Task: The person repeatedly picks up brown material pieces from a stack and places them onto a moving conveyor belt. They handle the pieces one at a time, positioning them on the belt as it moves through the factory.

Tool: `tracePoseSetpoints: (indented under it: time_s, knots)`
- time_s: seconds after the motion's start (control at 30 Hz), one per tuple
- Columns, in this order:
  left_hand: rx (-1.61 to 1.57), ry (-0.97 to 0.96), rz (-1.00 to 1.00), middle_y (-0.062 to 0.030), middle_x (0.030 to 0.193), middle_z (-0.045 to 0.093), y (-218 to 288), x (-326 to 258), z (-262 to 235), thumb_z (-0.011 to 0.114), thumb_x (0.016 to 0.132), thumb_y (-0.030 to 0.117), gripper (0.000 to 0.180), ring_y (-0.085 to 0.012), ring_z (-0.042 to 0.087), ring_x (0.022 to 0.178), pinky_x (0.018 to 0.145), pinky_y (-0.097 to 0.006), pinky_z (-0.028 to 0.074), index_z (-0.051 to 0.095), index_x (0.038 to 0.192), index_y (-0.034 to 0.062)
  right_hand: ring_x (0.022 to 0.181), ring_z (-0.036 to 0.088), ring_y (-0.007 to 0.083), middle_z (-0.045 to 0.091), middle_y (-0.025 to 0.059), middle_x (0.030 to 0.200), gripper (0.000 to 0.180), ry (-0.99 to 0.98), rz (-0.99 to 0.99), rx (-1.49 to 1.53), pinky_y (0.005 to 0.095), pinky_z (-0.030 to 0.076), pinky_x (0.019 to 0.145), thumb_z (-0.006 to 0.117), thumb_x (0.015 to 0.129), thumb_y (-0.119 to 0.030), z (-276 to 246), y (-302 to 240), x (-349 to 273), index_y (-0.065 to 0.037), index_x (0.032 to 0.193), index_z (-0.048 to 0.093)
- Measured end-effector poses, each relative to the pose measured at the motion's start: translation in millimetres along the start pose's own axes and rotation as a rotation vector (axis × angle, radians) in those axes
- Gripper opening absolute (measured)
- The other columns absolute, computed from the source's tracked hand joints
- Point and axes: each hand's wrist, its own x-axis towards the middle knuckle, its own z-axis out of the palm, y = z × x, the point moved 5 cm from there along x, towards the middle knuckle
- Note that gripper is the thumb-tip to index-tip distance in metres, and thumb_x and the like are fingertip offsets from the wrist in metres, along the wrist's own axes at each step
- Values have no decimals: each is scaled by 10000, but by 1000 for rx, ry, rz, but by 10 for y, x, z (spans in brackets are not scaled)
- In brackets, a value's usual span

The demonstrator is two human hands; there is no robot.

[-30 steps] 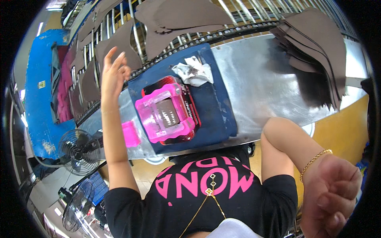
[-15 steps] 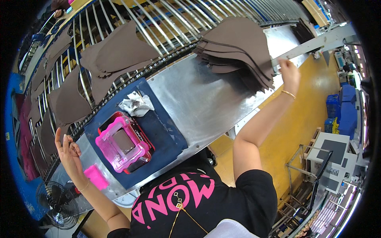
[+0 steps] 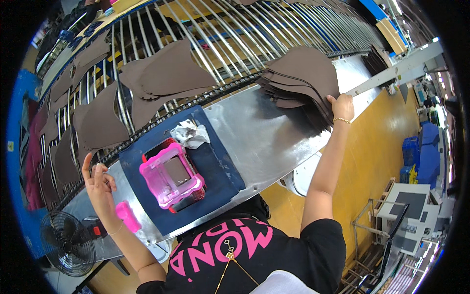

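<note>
A fanned stack of dark brown cut sheet pieces (image 3: pixel 308 73) lies at the right end of the metal table, some drooping toward its near edge. My right hand (image 3: pixel 341 107) is closed at the stack's right edge, the thumb on the rim of a piece. How many pieces it grips is hidden. At the left, my left hand (image 3: pixel 100 188) is raised with bent fingers apart and nothing in them. Nearest to it is a small pink block (image 3: pixel 128 216). A pink frame-like container (image 3: pixel 164 196) with a brown surface inside stands on a dark blue mat (image 3: pixel 223 188).
Beyond the table runs a rack of metal rollers (image 3: pixel 235 36) with more brown pieces (image 3: pixel 171 71) on it. A crumpled white cloth (image 3: pixel 191 134) lies on the mat. A fan (image 3: pixel 67 244) stands at lower left. A pale metal bar (image 3: pixel 396 71) crosses at the table's right end.
My right hand has come down slightly and now grips the stack's edge. The left hand stays raised. The whole view has shifted, moving the table slightly lower and to the right.
</note>
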Motion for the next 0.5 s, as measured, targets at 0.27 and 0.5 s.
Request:
tracePoseSetpoints:
  time_s: [0.27, 0.5]
  knots:
    - [96, -15, 13, -28, 827, 526, 106, -90, 34, 554, 929, 145, 401, -54, 475, 497, 412, -179, 361, 435, 1297, 43, 590, 638, 333, 617, 225, 694, 295, -33, -216, 317, 418, 498, 548, 458, 934, -165, -190, -200, -20, -49, 1205, 439]
    - [336, -216, 178, -90, 1056, 521, 360, -57, 543, 661, 866, 208, 483, -155, 605, 873, 724, -274, 531, 495, 1276, 15, 386, 421, 72, 601, 73, 785, 245, -27, -596, 1316, 193, 319, 342, 470, 982, -219, -1557, -1038, -1195, -69, 1172, 434]
